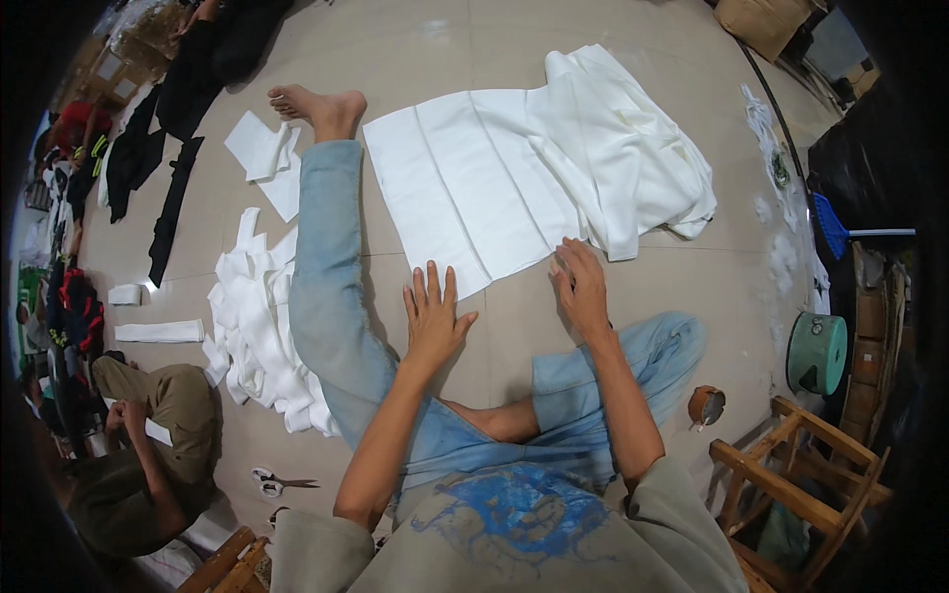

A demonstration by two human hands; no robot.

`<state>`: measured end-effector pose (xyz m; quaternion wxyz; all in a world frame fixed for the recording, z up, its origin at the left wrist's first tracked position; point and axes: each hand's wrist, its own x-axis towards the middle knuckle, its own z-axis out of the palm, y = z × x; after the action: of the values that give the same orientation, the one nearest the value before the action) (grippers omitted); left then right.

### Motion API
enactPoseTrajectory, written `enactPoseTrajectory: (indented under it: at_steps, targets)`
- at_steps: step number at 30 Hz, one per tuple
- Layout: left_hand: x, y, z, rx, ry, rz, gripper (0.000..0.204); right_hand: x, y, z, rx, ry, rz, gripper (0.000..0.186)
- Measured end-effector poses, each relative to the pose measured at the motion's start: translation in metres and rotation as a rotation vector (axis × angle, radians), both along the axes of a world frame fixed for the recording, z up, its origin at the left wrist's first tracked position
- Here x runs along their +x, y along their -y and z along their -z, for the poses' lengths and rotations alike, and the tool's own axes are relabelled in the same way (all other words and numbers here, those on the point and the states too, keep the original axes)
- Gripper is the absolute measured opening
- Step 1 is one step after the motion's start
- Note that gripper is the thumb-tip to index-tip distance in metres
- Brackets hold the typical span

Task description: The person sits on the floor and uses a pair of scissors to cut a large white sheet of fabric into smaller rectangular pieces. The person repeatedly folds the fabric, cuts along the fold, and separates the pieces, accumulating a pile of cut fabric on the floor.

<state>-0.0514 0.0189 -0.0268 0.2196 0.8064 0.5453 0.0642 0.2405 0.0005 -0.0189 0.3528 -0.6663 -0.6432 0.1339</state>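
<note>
A large piece of white fabric (pixel 455 168) lies on the tiled floor, flat with long creases on the left and bunched in loose folds on the right (pixel 618 138). My left hand (pixel 431 321) is spread open, palm down, its fingertips at the fabric's near left corner. At the near edge, further right, my right hand (pixel 583 292) has its fingers slightly bent and apart, fingertips at the cloth. Both of my legs are in light jeans, the left (pixel 326 247) stretched out beside the fabric, the right (pixel 652 376) folded.
On the left are white strips (pixel 257 316), white squares (pixel 272 173), scissors (pixel 272 482), dark cloth (pixel 173 208) and a crouched person (pixel 158 445). On the right stand a wooden stool (pixel 781 474), green round container (pixel 816 351), small cup (pixel 706 402), blue dustpan (pixel 828 222) and cardboard boxes (pixel 865 336).
</note>
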Motion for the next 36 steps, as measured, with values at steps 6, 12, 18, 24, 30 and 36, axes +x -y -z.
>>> enactPoseTrajectory:
  at_steps: [6, 12, 18, 24, 30, 36]
  targets:
    - [0.021, -0.016, -0.01, 0.041, 0.267, -0.093, 0.071, -0.031, 0.043, -0.018, -0.044, -0.036, 0.154, 0.031]
    - [0.025, -0.023, 0.002, 0.088, 0.252, -0.115, 0.065, -0.031, 0.078, -0.026, -0.251, 0.2, 0.425, 0.039]
    - [0.028, -0.017, 0.003, 0.119, 0.274, -0.08, 0.062, -0.018, 0.07, -0.002, -0.295, -0.066, 0.391, 0.025]
    - [0.04, -0.017, -0.005, 0.14, 0.396, 0.045, 0.058, -0.024, 0.061, -0.007, -0.282, -0.564, 0.396, 0.016]
    - [0.118, -0.037, 0.005, 0.263, 0.452, 0.193, 0.053, -0.016, 0.062, -0.006, -0.327, -1.262, 0.445, 0.027]
    - [0.117, -0.03, 0.019, 0.311, 0.419, 0.159, 0.048, -0.016, 0.071, -0.011, -0.451, -1.24, 0.417, 0.033]
